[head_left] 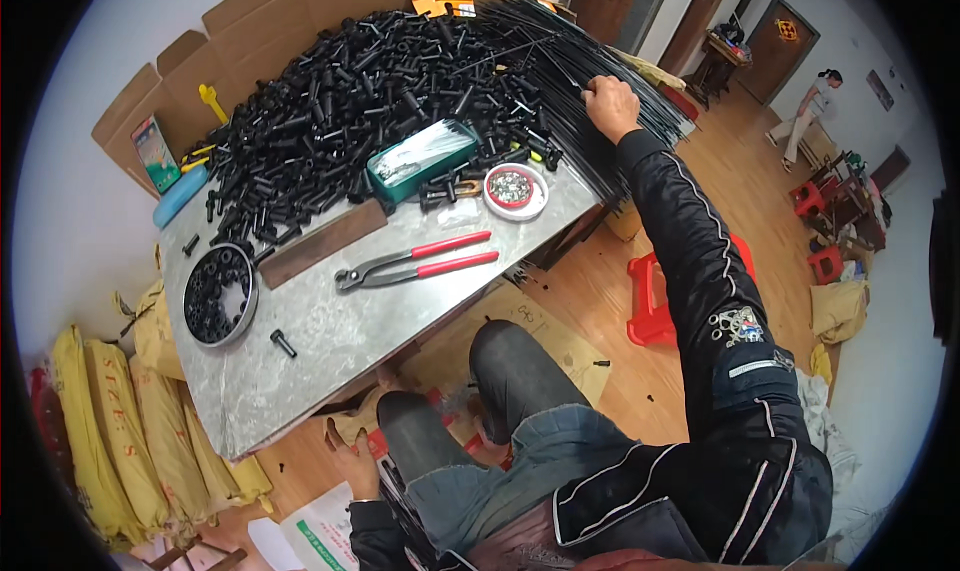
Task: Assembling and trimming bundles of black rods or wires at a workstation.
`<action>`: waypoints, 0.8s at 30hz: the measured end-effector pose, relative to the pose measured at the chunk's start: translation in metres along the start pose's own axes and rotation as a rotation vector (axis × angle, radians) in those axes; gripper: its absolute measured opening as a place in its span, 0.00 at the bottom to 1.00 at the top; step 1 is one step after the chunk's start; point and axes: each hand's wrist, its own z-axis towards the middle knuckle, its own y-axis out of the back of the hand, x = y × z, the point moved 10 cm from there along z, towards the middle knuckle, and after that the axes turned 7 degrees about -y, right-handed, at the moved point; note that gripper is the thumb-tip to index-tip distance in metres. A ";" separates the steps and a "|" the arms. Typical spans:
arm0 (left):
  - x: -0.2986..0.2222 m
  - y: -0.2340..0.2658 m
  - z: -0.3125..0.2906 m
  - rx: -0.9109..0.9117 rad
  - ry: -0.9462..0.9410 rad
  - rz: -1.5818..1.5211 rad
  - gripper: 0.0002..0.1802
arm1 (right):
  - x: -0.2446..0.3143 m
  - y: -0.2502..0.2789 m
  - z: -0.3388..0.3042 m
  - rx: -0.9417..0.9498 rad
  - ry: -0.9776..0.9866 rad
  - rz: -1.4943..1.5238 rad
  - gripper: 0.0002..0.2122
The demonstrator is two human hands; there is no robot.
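Rods (562,76), thin and black, at the far right of the worktop (375,321) are partly covered by the right hand (612,108), its curled fingers' grip unclear. Near the left knee (405,421), the left hand (352,463) is held, fingers apart.

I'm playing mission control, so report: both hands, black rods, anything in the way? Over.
Right hand at black rods, grip unclear. Left hand open, by knee. Rods heaped at tabletop's far right. Red-handled pincers apart, not in the way.
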 end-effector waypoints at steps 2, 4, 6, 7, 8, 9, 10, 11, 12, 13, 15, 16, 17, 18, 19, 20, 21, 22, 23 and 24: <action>-0.025 0.000 0.005 0.024 -0.061 -0.047 0.36 | -0.004 0.002 0.004 -0.132 0.007 -0.084 0.12; -0.047 -0.002 0.007 0.048 -0.094 -0.023 0.36 | -0.005 -0.011 0.013 -0.107 -0.046 -0.159 0.11; -0.059 -0.007 0.007 0.072 -0.083 -0.014 0.36 | -0.017 -0.025 0.022 -0.079 -0.098 -0.240 0.11; -0.067 -0.010 0.008 0.083 -0.101 -0.018 0.37 | -0.020 -0.035 0.027 -0.013 -0.075 -0.223 0.11; -0.075 -0.013 0.011 0.085 -0.106 -0.010 0.37 | -0.020 -0.042 0.030 0.051 -0.048 -0.204 0.12; -0.085 -0.017 0.014 0.105 -0.120 0.001 0.37 | -0.023 -0.045 0.035 0.098 -0.048 -0.186 0.11; -0.095 -0.021 0.018 0.126 -0.134 0.009 0.37 | -0.025 -0.043 0.039 0.096 -0.056 -0.184 0.11; -0.100 -0.024 0.023 0.144 -0.119 -0.030 0.37 | -0.024 -0.041 0.042 0.075 -0.028 -0.189 0.11; -0.102 -0.028 0.026 0.145 -0.126 -0.030 0.37 | -0.023 -0.038 0.044 0.053 0.001 -0.195 0.11; -0.105 -0.034 0.029 0.151 -0.163 0.033 0.37 | -0.022 -0.034 0.045 0.019 0.017 -0.185 0.12; -0.119 -0.041 0.036 0.156 -0.206 0.094 0.37 | -0.024 -0.043 0.044 0.065 -0.024 -0.166 0.13; -0.122 -0.049 0.038 0.186 -0.165 0.019 0.37 | -0.028 -0.049 0.043 0.116 -0.060 -0.144 0.14; -0.128 -0.055 0.039 0.218 -0.123 -0.055 0.37 | -0.025 -0.051 0.039 0.139 -0.018 -0.144 0.16; -0.136 -0.056 0.040 0.219 -0.126 -0.055 0.37 | -0.027 -0.051 0.042 0.138 -0.020 -0.144 0.16; -0.151 -0.057 0.041 0.220 -0.199 0.006 0.37 | -0.027 -0.053 0.045 0.143 -0.018 -0.120 0.15; -0.164 -0.057 0.042 0.217 -0.271 0.068 0.37 | -0.024 -0.052 0.048 0.146 -0.015 -0.092 0.15; -0.172 -0.055 0.043 0.207 -0.288 0.052 0.36 | -0.023 -0.038 0.050 0.050 0.021 -0.071 0.14; -0.174 -0.052 0.044 0.204 -0.289 0.052 0.36 | -0.028 -0.033 0.054 0.062 -0.002 -0.049 0.14; -0.175 -0.051 0.044 0.215 -0.293 0.056 0.36 | -0.041 -0.037 0.062 0.161 -0.098 -0.017 0.15; -0.176 -0.052 0.045 0.227 -0.298 0.059 0.35 | -0.052 -0.041 0.070 0.258 -0.195 0.013 0.15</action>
